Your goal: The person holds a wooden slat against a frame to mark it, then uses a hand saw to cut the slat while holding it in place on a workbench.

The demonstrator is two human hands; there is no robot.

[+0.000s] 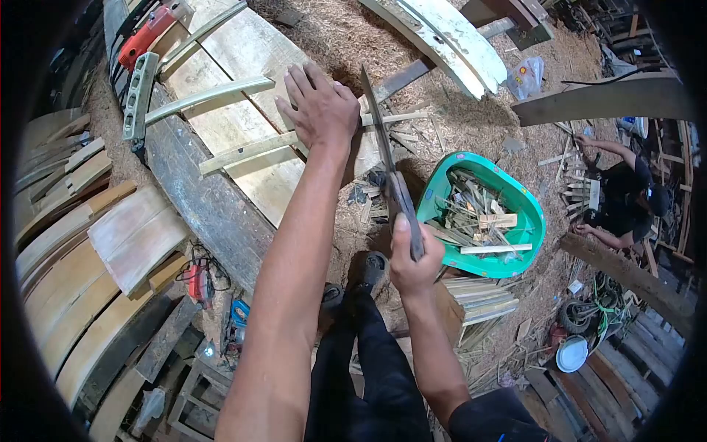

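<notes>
My right hand (pixel 417 258) is wrapped round the dark handle of a handsaw (pixel 380 129), seen nearly edge-on with its tip pointing away from me. The blade crosses a thin, slightly curved wooden strip (pixel 250 152) where it sticks out past the right side of the workbench (pixel 254 184). My left hand (pixel 321 109) lies palm down over that strip, fingers spread across the planks on the bench. A second curved strip (pixel 213 98) rests farther left, its end close to my left fingertips.
A green tub (pixel 536 221) of wood offcuts stands on the shavings-covered floor at right. A spirit level (pixel 138 96) and a red power tool (pixel 151 33) are at the bench's far left. Curved boards (pixel 74 295) are stacked at left. Another person (pixel 626 184) crouches far right.
</notes>
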